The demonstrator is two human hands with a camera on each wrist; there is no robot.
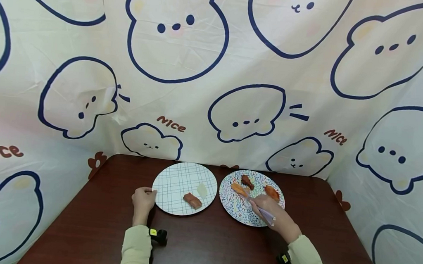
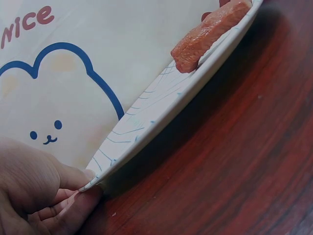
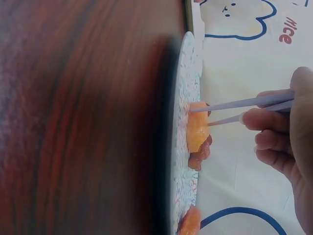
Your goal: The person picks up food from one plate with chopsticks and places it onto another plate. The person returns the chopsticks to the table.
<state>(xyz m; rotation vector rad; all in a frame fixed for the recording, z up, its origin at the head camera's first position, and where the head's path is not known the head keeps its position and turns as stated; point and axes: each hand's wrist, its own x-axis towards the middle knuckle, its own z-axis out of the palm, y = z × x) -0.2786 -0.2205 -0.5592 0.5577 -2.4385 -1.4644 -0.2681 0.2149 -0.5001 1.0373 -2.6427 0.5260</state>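
Right grip (image 1: 275, 209) holds lavender tongs (image 1: 266, 216), orange food piece (image 3: 197, 129) ahead between tips; left grip (image 1: 143, 202) pinches gridded plate (image 1: 172, 187); likely pickup, wants squeeze

1. From the head, we looked forward and down from well back over the table (image 1: 217, 252), gridded plate (image 1: 171, 187), speckled plate (image 1: 230, 202) and backdrop (image 1: 195, 101).
2. From the left wrist, we looked closely along the gridded plate, tilted.
3. From the right wrist, we faced the speckled plate edge-on, near, turned sideways.
4. We shared each wrist's plate with the head view.
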